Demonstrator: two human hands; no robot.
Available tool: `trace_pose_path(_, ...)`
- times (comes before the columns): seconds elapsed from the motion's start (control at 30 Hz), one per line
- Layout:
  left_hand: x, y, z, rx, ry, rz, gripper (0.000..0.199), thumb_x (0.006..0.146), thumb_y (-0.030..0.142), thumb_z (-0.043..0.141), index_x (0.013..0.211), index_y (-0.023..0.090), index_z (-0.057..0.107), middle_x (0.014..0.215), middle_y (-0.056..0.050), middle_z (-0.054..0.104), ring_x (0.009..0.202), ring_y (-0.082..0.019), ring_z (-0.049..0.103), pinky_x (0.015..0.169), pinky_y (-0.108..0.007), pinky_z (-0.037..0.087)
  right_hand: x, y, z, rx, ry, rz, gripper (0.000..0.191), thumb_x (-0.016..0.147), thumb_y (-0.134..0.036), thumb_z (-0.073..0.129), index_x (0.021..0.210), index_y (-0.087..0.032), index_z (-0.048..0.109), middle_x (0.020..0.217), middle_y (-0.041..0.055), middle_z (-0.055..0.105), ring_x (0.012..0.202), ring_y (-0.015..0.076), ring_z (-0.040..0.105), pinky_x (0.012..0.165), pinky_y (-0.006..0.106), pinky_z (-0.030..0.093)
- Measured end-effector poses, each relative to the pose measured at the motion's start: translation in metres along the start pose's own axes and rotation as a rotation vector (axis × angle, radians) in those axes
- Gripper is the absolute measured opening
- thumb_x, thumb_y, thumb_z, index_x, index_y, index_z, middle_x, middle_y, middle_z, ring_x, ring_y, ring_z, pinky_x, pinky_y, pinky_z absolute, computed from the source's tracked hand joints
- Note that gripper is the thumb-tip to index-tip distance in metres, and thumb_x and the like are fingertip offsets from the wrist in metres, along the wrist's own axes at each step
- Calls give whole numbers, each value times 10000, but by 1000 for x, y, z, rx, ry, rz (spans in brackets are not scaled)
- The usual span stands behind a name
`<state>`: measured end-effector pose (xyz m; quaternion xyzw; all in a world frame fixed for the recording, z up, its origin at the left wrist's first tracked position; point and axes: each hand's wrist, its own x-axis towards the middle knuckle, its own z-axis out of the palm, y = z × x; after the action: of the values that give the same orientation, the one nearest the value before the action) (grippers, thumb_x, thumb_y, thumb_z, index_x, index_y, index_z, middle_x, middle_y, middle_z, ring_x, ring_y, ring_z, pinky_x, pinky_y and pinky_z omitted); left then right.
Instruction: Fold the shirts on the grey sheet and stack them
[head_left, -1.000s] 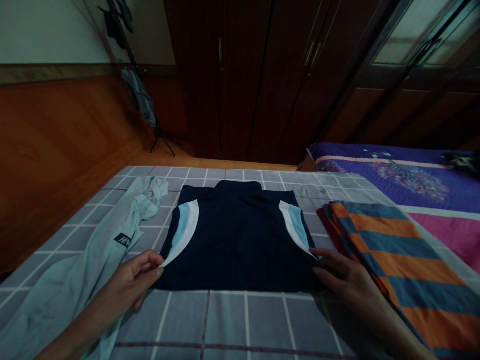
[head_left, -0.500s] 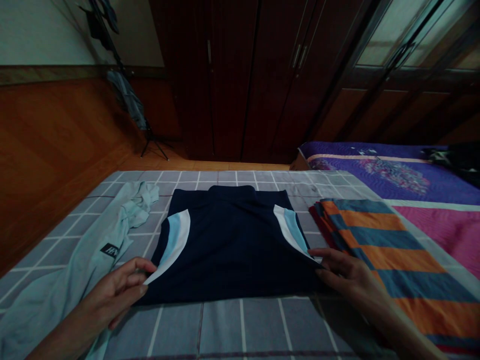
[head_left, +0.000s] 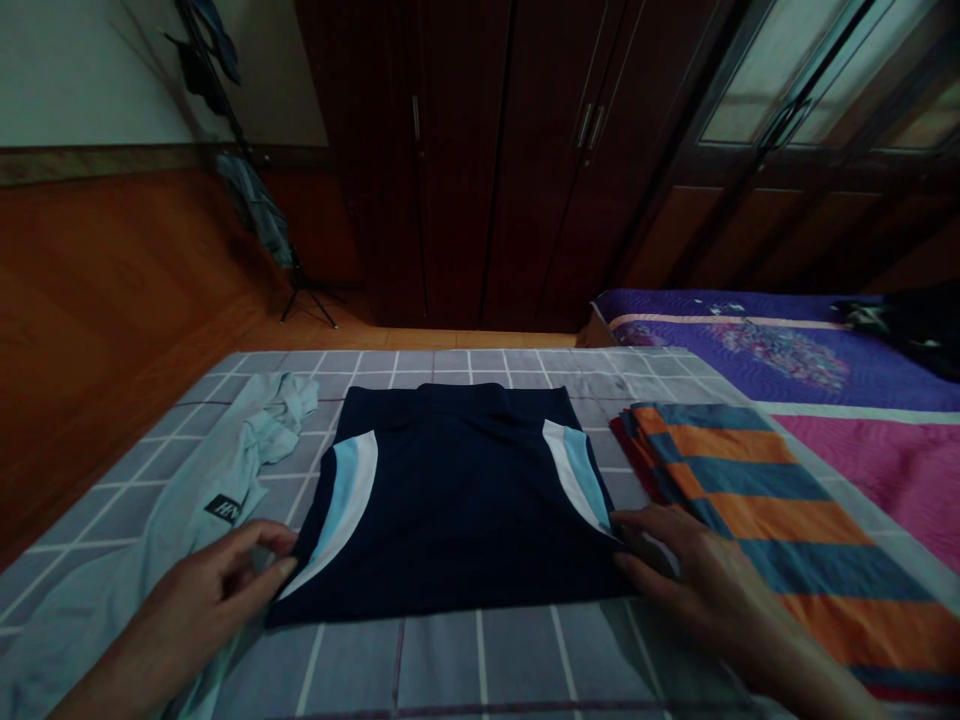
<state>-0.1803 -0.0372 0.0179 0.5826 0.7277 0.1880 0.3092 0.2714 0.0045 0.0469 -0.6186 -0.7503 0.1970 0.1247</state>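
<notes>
A folded navy garment with white and light blue curved side panels lies flat on the grey checked bedding. At its near left corner, my left hand pinches the edge between thumb and fingers. My right hand has thumb and fingers closed on the near right corner. Left of the navy garment is a crumpled pale green garment with a black label, partly behind my left hand. Orange and blue striped folded cloth lies on the right, partly beyond my right forearm.
A purple and pink bedspread spreads at the right, with a dark item on it. Dark wooden wardrobes stand beyond the bedding. A stand with hanging clothes is at the back left.
The far edge of the navy garment now lies flatter. Its near corners, held by both hands, sit slightly lower against the bedding. The camera view has shifted a little.
</notes>
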Motion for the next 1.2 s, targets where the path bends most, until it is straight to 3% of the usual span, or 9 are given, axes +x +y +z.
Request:
trace_pose_path(0.13, 6, 30, -6, 280, 108, 353, 385, 844, 537, 501, 1083, 265, 631, 1051, -37, 679, 916, -236, 647, 814, -322, 510, 16, -30, -9, -108, 125, -242, 388, 857, -384, 511, 1190, -207, 599, 1196, 125, 610, 1091, 278, 570, 897, 427, 489)
trace_pose_path(0.23, 24, 50, 11, 468, 115, 650, 454, 891, 488, 478, 1275, 255, 548, 1373, -74, 514, 1251, -270, 475, 1043, -426, 377, 42, -52, 3, -185, 131, -324, 505, 859, -375, 529, 1309, -148, 512, 1367, 161, 484, 1264, 308, 436, 1014, 462, 405)
trace_pose_path(0.3, 41, 53, 26, 592, 88, 729, 535, 913, 479, 450, 1396, 249, 418, 1467, -88, 393, 1346, -286, 350, 1090, -491, 296, 59, -58, 20, -245, 90, -318, 577, 866, -393, 535, 1367, -117, 454, 1440, 187, 393, 1335, 337, 339, 1053, 485, 351)
trace_pose_path(0.47, 71, 33, 46, 725, 22, 686, 610, 928, 510, 399, 1469, 275, 241, 1519, -93, 280, 1398, -295, 234, 1107, -537, 226, 77, -43, 58, -319, 8, -275, 666, 888, -522, 480, 1405, -107, 412, 1479, 212, 311, 1374, 398, 212, 1087, 546, 243)
trace_pose_path(0.6, 74, 29, 45, 731, -3, 667, 622, 928, 519, 393, 1474, 270, 228, 1522, -100, 269, 1398, -309, 227, 1099, -558, 223, 72, -39, 64, -301, 46, -238, 703, 869, -546, 498, 1415, -114, 399, 1498, 218, 257, 1380, 411, 164, 1097, 556, 211)
trace_pose_path(0.77, 87, 96, 51, 605, 72, 756, 591, 916, 463, 459, 1448, 252, 310, 1481, -79, 371, 1355, -272, 334, 1110, -493, 269, 56, -55, 72, -213, 51, -358, 700, 874, -555, 488, 1430, -145, 373, 1526, 188, 190, 1404, 367, 99, 1127, 529, 159)
trace_pose_path(0.97, 144, 197, 88, 384, 9, 777, 420, 882, 182, 479, 1297, 240, 508, 1349, -56, 486, 1105, -208, 580, 921, -334, 488, 45, -60, 86, -120, -99, -403, 702, 891, -574, 443, 1455, -174, 320, 1533, 160, 171, 1411, 338, 90, 1136, 520, 136)
trace_pose_path(1.1, 180, 212, 110, 439, -100, 872, 323, 798, 94, 530, 1058, 249, 644, 1371, -43, 459, 1140, -229, 555, 942, -363, 470, 45, -59, 84, -102, -126, -387, 707, 890, -546, 465, 1463, -167, 296, 1535, 161, 144, 1410, 345, 58, 1137, 533, 104)
trace_pose_path(1.2, 195, 209, 120, 431, -62, 898, 147, 806, 126, 540, 859, 218, 642, 1298, -51, 531, 1194, -248, 496, 982, -412, 430, 45, -59, 83, -78, -144, -369, 718, 890, -564, 445, 1471, -178, 274, 1539, 154, 114, 1406, 353, 13, 1131, 560, 75)
